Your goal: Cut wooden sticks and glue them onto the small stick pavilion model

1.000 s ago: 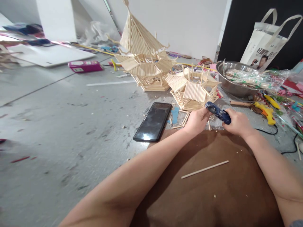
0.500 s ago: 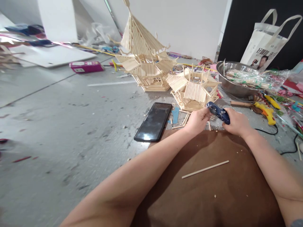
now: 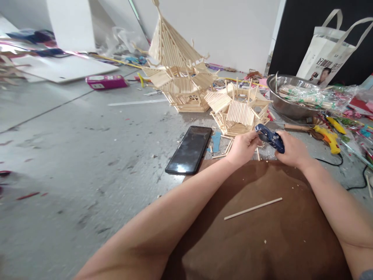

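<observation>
My right hand [image 3: 293, 151] is closed round a dark blue hand tool [image 3: 269, 137], its tip pointing left. My left hand [image 3: 242, 148] is pinched just left of that tip, its fingers closed on something too small to make out. Both hands hover over the far edge of a brown board [image 3: 262, 229], right in front of a small wooden-stick pavilion section [image 3: 236, 112]. A taller stick pagoda [image 3: 176, 70] stands behind it. One loose stick [image 3: 253, 209] lies on the brown board.
A black phone [image 3: 189, 149] lies on the grey floor left of my hands. A steel bowl [image 3: 287, 107] holding bagged sticks, a yellow glue gun [image 3: 328, 138] with its black cord and a white tote bag [image 3: 328, 50] sit at right. A pink box [image 3: 105, 81] lies far left.
Both hands with the blue tool have drifted very slightly up toward the small stick section. Nothing else has moved.
</observation>
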Demonstrator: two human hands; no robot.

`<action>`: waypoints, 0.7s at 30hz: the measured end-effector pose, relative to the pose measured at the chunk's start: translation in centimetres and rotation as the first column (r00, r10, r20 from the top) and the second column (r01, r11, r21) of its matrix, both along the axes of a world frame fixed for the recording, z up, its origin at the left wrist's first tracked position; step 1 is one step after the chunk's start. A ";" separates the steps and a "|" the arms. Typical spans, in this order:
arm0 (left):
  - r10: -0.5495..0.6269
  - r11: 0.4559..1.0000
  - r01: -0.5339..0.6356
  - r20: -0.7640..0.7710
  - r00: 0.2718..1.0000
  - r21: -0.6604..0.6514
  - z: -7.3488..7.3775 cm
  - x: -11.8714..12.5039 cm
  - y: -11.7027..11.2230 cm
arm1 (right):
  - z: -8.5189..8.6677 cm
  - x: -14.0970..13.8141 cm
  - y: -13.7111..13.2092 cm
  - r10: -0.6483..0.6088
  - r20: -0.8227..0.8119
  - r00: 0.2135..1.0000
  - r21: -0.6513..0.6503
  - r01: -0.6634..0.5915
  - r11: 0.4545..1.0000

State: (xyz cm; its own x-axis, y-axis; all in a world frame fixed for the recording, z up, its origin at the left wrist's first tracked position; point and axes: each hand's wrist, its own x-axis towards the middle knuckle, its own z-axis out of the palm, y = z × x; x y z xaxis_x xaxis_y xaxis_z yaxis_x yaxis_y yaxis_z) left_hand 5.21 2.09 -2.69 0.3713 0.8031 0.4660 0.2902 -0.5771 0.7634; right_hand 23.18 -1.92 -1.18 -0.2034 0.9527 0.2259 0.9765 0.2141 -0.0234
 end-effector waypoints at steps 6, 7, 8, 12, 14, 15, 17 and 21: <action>-0.011 1.000 0.011 -0.062 0.998 0.000 0.3 -0.3 0.0 | -0.1 0.1 -0.3 -0.041 0.004 0.999 0.022 0.041 0.999; -0.004 1.000 0.004 -0.068 0.998 0.004 0.4 -0.2 -0.1 | -0.1 0.0 -0.3 -0.051 0.006 0.999 0.025 0.051 0.998; 0.001 1.000 -0.001 -0.071 0.997 0.007 0.4 -0.2 -0.2 | -0.1 0.0 -0.3 -0.058 0.007 0.998 0.027 0.057 0.998; 0.017 1.000 -0.017 -0.078 0.997 -0.008 0.6 -0.1 -0.3 | -0.2 -0.1 -0.3 -0.061 -0.014 0.998 0.035 0.061 0.997; 0.024 0.999 -0.026 -0.083 0.996 -0.027 0.5 -0.1 -0.3 | -0.4 -0.1 -0.3 -0.058 -0.029 0.998 0.043 0.059 0.997; 0.023 0.999 -0.026 -0.083 0.996 -0.034 0.5 -0.1 -0.3 | -0.5 -0.1 -0.3 -0.058 -0.036 0.998 0.046 0.060 0.997; 0.013 0.999 -0.016 -0.072 0.997 -0.041 0.5 0.0 -0.3 | -0.7 -0.1 -0.2 -0.060 -0.045 0.997 0.044 0.062 0.997; -0.013 0.998 0.012 -0.018 1.000 -0.063 0.4 0.2 -0.3 | -0.6 -0.2 -0.1 -0.122 -0.051 0.991 0.025 0.124 0.992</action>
State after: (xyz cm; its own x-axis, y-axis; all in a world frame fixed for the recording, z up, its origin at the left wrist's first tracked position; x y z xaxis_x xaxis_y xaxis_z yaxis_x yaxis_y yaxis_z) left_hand 5.37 1.76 -2.30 0.3898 0.8256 0.4080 0.2974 -0.5322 0.7927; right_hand 23.00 -2.01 -1.78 -0.0729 0.9629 0.2597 0.9933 0.0934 -0.0675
